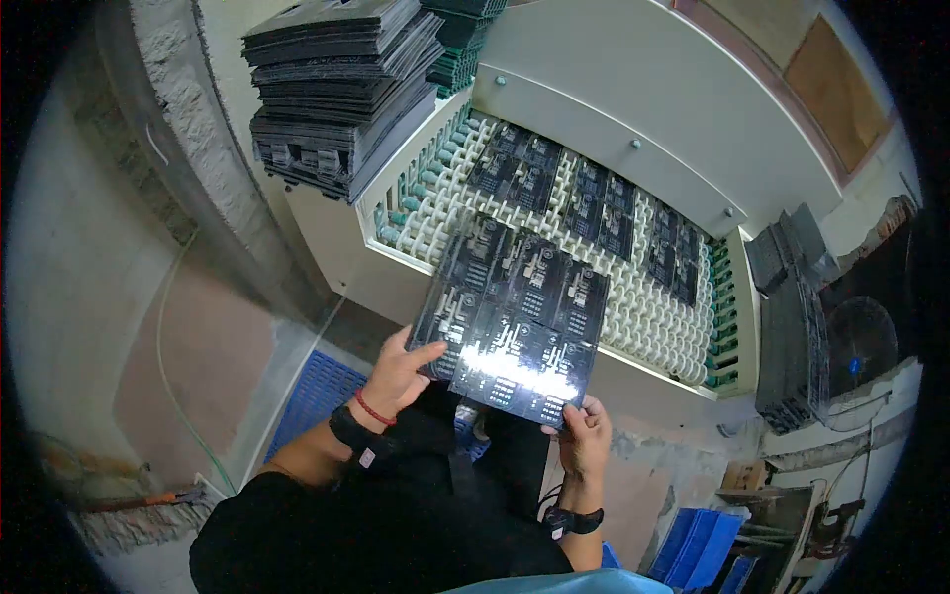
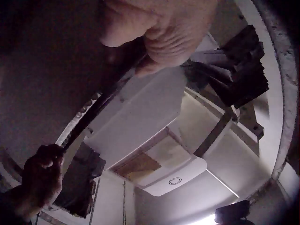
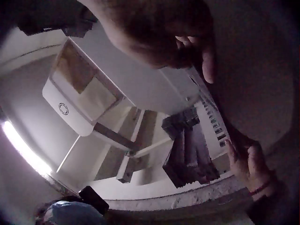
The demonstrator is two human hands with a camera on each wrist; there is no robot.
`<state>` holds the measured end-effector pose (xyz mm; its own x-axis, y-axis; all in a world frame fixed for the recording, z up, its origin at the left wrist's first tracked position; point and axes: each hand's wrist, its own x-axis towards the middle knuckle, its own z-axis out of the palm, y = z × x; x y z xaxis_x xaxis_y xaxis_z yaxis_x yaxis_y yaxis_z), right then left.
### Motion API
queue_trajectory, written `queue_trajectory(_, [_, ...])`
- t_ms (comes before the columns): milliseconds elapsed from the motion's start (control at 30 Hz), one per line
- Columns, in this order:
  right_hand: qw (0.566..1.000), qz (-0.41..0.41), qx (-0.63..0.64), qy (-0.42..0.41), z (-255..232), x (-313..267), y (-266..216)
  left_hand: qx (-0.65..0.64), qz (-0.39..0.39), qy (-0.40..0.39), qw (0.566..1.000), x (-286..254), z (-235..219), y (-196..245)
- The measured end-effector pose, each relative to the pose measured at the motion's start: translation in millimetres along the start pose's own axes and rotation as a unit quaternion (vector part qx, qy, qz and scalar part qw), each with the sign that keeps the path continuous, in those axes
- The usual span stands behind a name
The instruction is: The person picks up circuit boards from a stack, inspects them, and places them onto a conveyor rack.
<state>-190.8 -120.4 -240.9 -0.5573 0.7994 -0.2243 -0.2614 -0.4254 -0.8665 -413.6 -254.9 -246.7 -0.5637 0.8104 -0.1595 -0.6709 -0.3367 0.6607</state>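
Note:
Black circuit board panels (image 1: 524, 317), printed with white markings, are held in front of the body at the near edge of a roller conveyor. They overlap, and a bright glare lies across the lower part. My left hand (image 1: 396, 374) grips their left edge, thumb on the top face and fingers hidden beneath. At the near right corner, my right hand (image 1: 584, 436) pinches the edge with its thumb on top. In the right wrist view the right hand (image 3: 159, 33) shows dark at the panel edge, with the left hand (image 3: 253, 171) at the opposite side.
More black panels (image 1: 599, 208) lie in a row across the white conveyor rollers (image 1: 653, 327). A tall stack of dark boards (image 1: 336, 89) stands at the conveyor's left corner, and another stack (image 1: 792, 327) at its right. Blue bins (image 1: 698, 544) sit low on the right.

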Motion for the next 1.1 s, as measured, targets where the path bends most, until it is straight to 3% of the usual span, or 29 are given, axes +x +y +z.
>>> queue_trajectory(133, [0.997, -0.057, 0.029, -0.039, -19.6, -1.1, -6.0, 0.024, 0.034, 0.023, 0.999, -13.2, 3.4, 34.7])
queue_trajectory(200, [0.996, -0.08, 0.009, 0.023, -23.9, -1.9, -12.7, 0.015, 0.052, 0.03, 0.998, -15.5, -8.7, 42.0])
queue_trajectory(333, [0.993, -0.121, 0.005, 0.012, -28.0, 8.3, -17.9, 0.033, 0.081, 0.048, 0.995, -29.8, -8.7, 60.8])
queue_trajectory(433, [0.996, -0.088, -0.011, 0.009, -11.4, 21.2, -16.6, 0.019, 0.063, 0.075, 0.995, -42.1, -15.2, 65.1])
queue_trajectory(567, [0.998, -0.029, -0.02, -0.053, 31.2, 45.9, -6.3, 0.006, 0.048, 0.004, 0.999, -50.6, -22.7, 67.2])
queue_trajectory(733, [0.997, 0.013, -0.017, -0.076, 76.3, 86.7, 27.3, 0.001, 0.046, -0.016, 0.999, -58.3, -17.9, 67.1])
queue_trajectory(767, [0.997, 0.011, -0.014, -0.075, 75.3, 90.0, 26.9, 0.005, 0.05, -0.018, 0.999, -59.1, -18.0, 66.5])
queue_trajectory(833, [0.981, 0.053, -0.18, -0.056, 71.3, 95.0, 21.7, 0.009, 0.054, -0.022, 0.998, -59.0, -17.9, 65.9])
queue_trajectory(1000, [0.995, 0.005, -0.103, 0.003, 29.4, 76.8, -16.3, -0.003, 0.063, 0.01, 0.998, -60.0, -19.5, 62.5])
queue_trajectory(1100, [0.991, -0.011, -0.131, 0.03, -8.4, 72.5, -32.4, -0.01, 0.046, 0.019, 0.999, -56.0, -12.3, 62.6])
